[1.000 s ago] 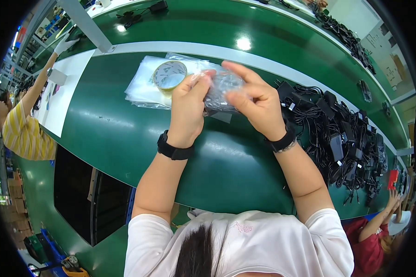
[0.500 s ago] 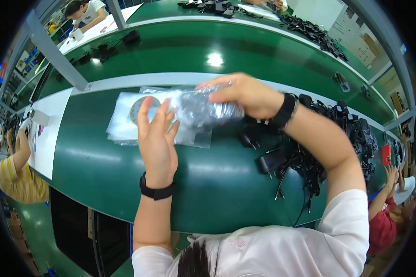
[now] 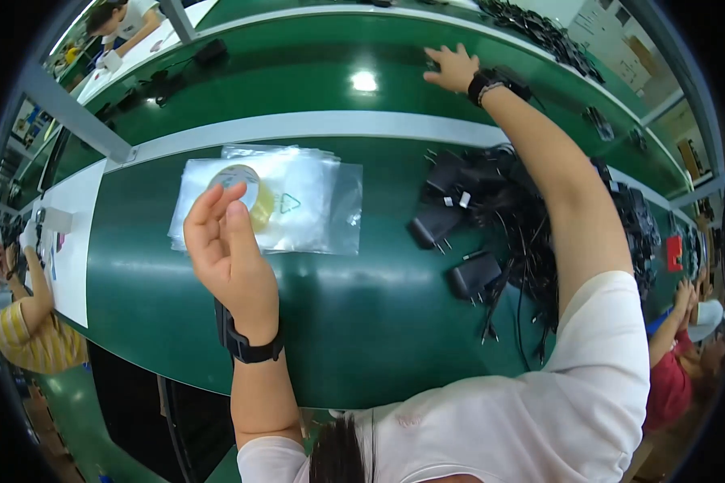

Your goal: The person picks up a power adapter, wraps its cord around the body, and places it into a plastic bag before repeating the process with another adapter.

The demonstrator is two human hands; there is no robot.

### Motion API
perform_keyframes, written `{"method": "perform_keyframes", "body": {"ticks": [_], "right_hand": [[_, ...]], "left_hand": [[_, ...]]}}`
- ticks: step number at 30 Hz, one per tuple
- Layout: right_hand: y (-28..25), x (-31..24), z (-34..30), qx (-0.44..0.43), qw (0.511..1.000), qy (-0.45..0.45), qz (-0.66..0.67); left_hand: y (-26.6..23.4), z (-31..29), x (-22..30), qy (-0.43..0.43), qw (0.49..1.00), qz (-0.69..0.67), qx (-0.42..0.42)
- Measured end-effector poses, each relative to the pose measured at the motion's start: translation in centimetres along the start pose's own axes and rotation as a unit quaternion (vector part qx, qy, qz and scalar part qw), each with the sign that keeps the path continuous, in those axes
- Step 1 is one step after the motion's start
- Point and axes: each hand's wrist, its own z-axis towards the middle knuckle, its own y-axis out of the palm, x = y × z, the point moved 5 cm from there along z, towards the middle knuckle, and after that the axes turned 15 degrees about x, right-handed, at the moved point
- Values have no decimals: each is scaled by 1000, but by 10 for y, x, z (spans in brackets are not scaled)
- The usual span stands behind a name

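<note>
Neither grip holds anything at this moment. My left hand (image 3: 229,258) is raised above the counter (image 3: 362,322) with the fingers loosely spread, just over the near edge of the plastic bags (image 3: 298,205). The bags lie flat in a small stack on the green counter, and a roll of clear tape (image 3: 246,193) sits on them, partly hidden behind my fingers. My right hand (image 3: 453,68) is stretched far away, across the white strip (image 3: 298,125) to the upper belt (image 3: 298,64), palm down with the fingers spread; I cannot tell if it touches something there. To the right of the bags is a pile of black chargers (image 3: 475,225) with tangled cables. I judge the step is between two pieces: the far hand is at the belt, the near one waits by the bags. For the next move the left hand should come down on the top bag and separate only one sheet.
</note>
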Motion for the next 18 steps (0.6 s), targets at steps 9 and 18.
{"method": "perform_keyframes", "body": {"ticks": [9,18], "right_hand": [[-174,-41,-147,-273,899,-202,276],[-159,-28,-219,-3,951,-135,279]], "left_hand": [[14,-8,-5,-7,999,-17,-30],[21,-22,-17,-49,996,-43,-59]]}}
